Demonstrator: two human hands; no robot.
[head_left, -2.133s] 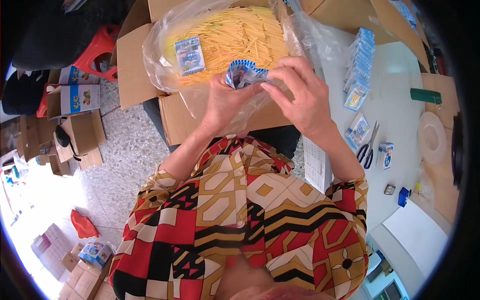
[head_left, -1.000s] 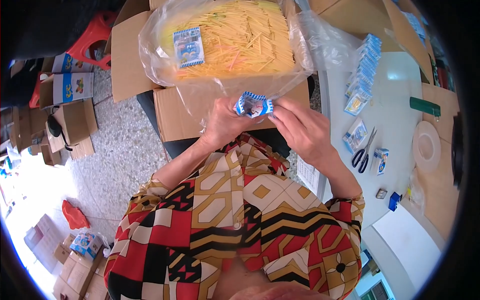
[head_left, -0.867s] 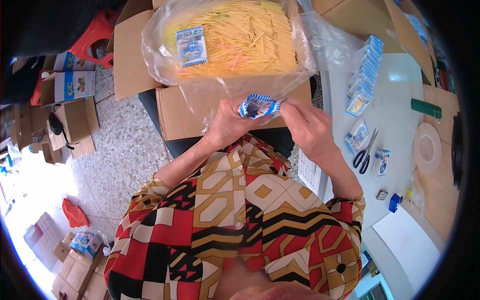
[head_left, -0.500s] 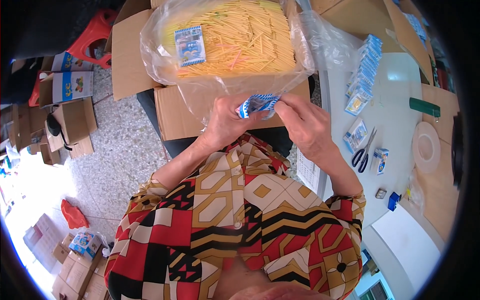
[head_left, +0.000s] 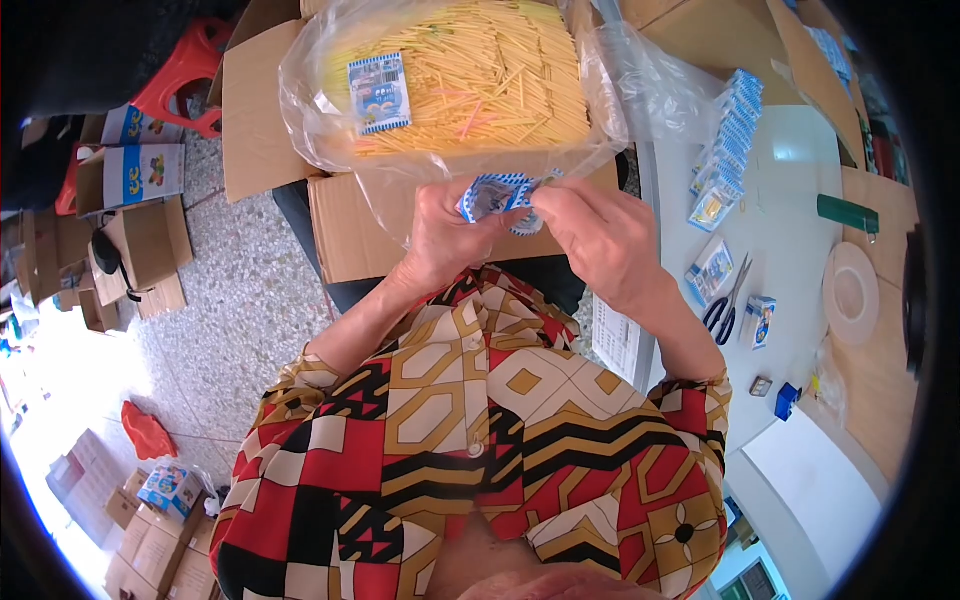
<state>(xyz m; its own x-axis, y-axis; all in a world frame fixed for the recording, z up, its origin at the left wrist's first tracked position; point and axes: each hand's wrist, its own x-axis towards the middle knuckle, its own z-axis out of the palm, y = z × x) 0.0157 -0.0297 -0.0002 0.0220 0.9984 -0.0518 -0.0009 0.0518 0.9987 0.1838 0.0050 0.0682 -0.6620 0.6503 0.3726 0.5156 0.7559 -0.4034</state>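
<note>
My left hand point(head_left: 443, 235) and my right hand point(head_left: 603, 240) meet in front of me, both closed on a small blue-and-white plastic packet point(head_left: 494, 198). Fingers of the left hand wrap its left side, while the right hand pinches its right end. What the packet contains cannot be made out. Just beyond my hands stands a carton lined with clear plastic point(head_left: 310, 125), filled with thin yellow sticks point(head_left: 500, 85), a few of them pink. Another blue-and-white packet point(head_left: 380, 93) lies flat on the sticks at the left.
On the pale table point(head_left: 790, 220) at right lie a row of overlapping packets point(head_left: 730, 135), two loose packets, dark-handled scissors point(head_left: 722, 317), a green tool point(head_left: 848, 213) and a tape roll point(head_left: 852, 290). Cartons point(head_left: 150, 240) and a red stool point(head_left: 180, 85) stand at left.
The packet has tilted and shifted slightly left, showing more of its printed side. My right hand has moved a little left with it. The things around have stayed put.
</note>
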